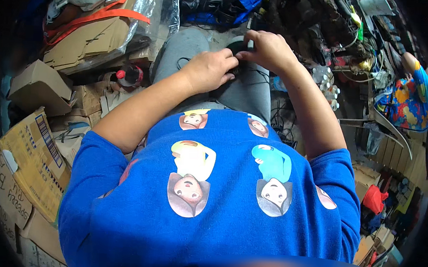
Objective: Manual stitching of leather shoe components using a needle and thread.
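Observation:
Both of my hands meet over my lap, above grey trousers (182,47). My right hand (271,52) is closed, thumb and fingers pinching the edge of a dark round thing with a pale rim (236,45); its kind is not clear. Close beside it, my left hand (208,70) has its fingers curled together at the near side of that thing. Whatever those fingers pinch is hidden. A thin black cord (182,61) loops out by the left wrist, and more dark material lies in shadow beneath the hands.
At left stand flattened cardboard (100,40) with an orange strap (99,15), an open carton (42,88) and a red-capped bottle (129,75). Several small clear bottles (327,86) stand right of my right forearm. Dark items on blue sheeting (220,5) lie ahead.

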### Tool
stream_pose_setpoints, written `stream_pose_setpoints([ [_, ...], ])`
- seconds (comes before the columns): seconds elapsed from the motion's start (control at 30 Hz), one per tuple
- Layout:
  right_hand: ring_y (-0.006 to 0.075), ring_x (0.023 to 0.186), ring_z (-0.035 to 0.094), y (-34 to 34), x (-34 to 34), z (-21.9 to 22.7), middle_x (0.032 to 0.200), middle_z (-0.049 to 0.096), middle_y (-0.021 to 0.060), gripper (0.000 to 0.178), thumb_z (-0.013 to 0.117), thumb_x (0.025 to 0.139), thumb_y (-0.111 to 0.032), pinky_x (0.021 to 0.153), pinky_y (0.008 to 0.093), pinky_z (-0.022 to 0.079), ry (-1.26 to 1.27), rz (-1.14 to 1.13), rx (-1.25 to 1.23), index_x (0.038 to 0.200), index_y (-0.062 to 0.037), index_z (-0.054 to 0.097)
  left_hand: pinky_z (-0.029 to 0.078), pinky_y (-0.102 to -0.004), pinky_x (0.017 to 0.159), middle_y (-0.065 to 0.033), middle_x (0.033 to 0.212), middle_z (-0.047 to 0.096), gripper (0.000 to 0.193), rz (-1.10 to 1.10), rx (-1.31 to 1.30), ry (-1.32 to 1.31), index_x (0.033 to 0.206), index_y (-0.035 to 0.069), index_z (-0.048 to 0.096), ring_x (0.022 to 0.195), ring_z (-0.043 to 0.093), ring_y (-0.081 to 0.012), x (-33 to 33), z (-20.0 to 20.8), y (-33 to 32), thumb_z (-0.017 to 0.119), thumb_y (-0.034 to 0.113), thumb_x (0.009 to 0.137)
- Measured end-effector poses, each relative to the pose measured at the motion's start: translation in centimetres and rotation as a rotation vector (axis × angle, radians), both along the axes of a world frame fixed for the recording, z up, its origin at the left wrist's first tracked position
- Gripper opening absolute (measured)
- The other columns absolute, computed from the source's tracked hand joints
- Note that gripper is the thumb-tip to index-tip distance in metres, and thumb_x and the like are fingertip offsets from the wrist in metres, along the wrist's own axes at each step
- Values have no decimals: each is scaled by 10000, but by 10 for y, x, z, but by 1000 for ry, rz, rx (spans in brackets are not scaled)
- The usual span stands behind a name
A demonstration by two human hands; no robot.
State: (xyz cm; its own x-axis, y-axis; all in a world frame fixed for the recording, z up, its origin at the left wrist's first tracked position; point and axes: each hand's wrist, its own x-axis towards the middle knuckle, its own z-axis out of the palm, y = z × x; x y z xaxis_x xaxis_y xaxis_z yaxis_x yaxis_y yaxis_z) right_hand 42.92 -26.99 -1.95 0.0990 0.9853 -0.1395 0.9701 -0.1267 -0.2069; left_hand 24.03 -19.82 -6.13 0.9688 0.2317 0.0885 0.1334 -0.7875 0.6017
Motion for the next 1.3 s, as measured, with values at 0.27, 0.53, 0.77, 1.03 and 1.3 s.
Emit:
stream_pose_setpoints([
  [0.27,44,673,469,-39,18,-58,674,517,-47,200,704,816,-161,593,228,406,892,-362,-77,827,-21,561,459,-365,790,-112,931,571,194,-174,-215,-5,933,34,594,899,569,-298,6,-4,11,663,98,764],
  [0.53,83,641,492,-47,-10,-27,687,576,29,321,744,767,-279,599,263,431,767,-400,250,839,1,605,444,-344,859,-109,993,617,239,-94,-287,-111,1010,46,624,969,578,-263,30,-14,49,631,160,800],
  [0.77,79,570,435,-53,-15,-11,571,492,25,203,578,815,-176,525,286,393,769,-271,-254,786,22,612,429,-271,676,-11,739,569,195,-245,-516,175,842,23,580,723,507,-103,65,-7,45,687,157,748],
  [1.03,46,548,324,-95,-24,-9,559,367,-44,285,590,842,-165,468,266,283,951,-375,-65,633,-19,461,397,-224,600,25,769,629,170,-115,-794,305,858,73,666,694,530,-55,68,-5,36,731,157,726],
  [1.3,96,711,528,-100,-19,10,787,536,29,223,630,844,-95,646,246,436,782,-340,120,1064,-75,660,402,-211,651,-2,922,648,330,-222,-895,350,1100,53,648,757,518,-53,61,-12,54,655,178,795],
])
